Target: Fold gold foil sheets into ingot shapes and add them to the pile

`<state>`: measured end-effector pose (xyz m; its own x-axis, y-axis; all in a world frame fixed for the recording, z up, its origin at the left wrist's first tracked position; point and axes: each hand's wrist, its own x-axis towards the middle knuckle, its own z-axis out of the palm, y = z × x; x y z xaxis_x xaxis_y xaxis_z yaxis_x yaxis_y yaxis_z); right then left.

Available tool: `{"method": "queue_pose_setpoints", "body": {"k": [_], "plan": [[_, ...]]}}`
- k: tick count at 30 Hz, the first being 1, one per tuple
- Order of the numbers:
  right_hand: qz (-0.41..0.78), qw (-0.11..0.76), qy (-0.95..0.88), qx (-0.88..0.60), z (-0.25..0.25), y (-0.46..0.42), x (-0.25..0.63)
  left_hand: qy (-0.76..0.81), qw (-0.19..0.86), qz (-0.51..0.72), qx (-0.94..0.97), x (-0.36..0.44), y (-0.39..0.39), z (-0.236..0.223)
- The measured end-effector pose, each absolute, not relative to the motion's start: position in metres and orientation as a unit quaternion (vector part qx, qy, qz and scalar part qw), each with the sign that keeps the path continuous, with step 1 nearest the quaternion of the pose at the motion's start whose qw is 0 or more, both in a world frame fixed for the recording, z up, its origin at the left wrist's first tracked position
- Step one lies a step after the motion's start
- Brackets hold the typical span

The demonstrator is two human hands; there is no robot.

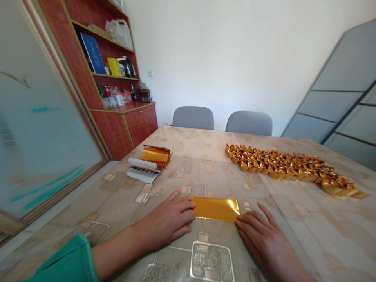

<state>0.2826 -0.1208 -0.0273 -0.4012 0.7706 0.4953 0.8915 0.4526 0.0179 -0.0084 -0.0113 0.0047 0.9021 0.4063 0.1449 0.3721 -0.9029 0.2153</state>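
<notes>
A rectangular sheet of shiny gold foil paper (216, 208) lies flat on the patterned table cover in front of me. My left hand (167, 217) rests palm down at its left edge, fingers stretched out and fingertips touching the foil. On the other side, my right hand (263, 235) lies with extended fingers against the lower right corner; its thumb is hidden. Neither hand wraps around anything. Farther off to the right stand rows of folded gold foil pieces (282, 162), packed close together. A loose stack of gold foil sheets (155, 156), curled and showing white backs, sits at the back left.
The table (205, 254) has a clear plastic-looking cover. Two grey chairs (193, 117) stand behind its far edge. A red-brown cabinet (117, 125) with bottles and boxes is at the left, beside a frosted glass door (44, 117). Grey panels (337, 86) lean at the right.
</notes>
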Motion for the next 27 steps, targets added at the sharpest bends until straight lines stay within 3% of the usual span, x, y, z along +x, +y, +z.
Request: {"method": "queue_pose_setpoints", "body": {"k": [10,20,27], "plan": [[-0.140,0.157,-0.847,-0.488,-0.011,-0.075,0.217,0.228,-0.044,0.148,0.961,0.024,-0.009,-0.002],[-0.134,0.200,-0.849,-0.471,-0.020,-0.072,0.220,0.200,-0.047,0.183,0.961,0.024,-0.006,-0.013],[-0.043,0.240,-0.847,-0.473,-0.023,-0.090,0.225,0.201,0.039,0.194,0.959,0.016,-0.020,-0.018]]}}
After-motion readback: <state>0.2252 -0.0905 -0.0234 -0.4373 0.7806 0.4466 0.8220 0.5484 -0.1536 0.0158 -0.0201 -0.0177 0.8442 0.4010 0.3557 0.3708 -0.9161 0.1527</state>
